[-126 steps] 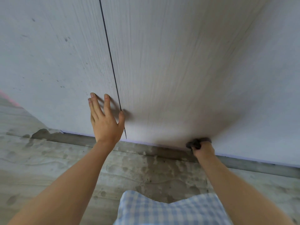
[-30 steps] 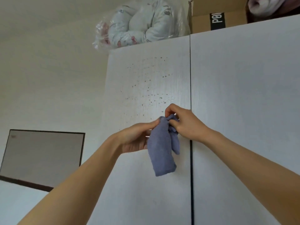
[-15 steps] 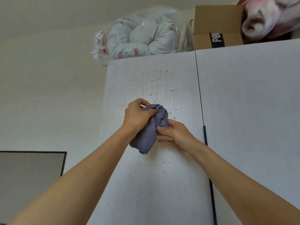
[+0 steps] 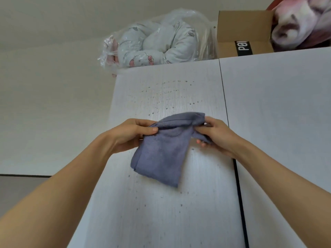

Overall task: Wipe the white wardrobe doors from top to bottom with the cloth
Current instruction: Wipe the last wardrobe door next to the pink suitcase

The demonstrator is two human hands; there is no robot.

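I look up at two white wardrobe doors. The left door (image 4: 161,212) is dotted with small drops or specks; the right door (image 4: 279,122) looks plain. A dark gap runs between them. A blue-grey cloth (image 4: 161,154) hangs spread in front of the left door. My left hand (image 4: 132,133) pinches its upper left corner. My right hand (image 4: 213,133) grips its upper right edge, bunched. I cannot tell whether the cloth touches the door.
On top of the wardrobe lie a clear plastic bag with pale bedding (image 4: 157,43), an open cardboard box (image 4: 245,33) and a rolled pink blanket (image 4: 302,24). A cream wall (image 4: 53,104) is to the left, with a dark-framed panel (image 4: 21,190) low down.
My view rose from the doors' bottom edge to their top. The cloth was bunched between both hands half a second ago; now it is pulled out wide, each hand holding one upper end.
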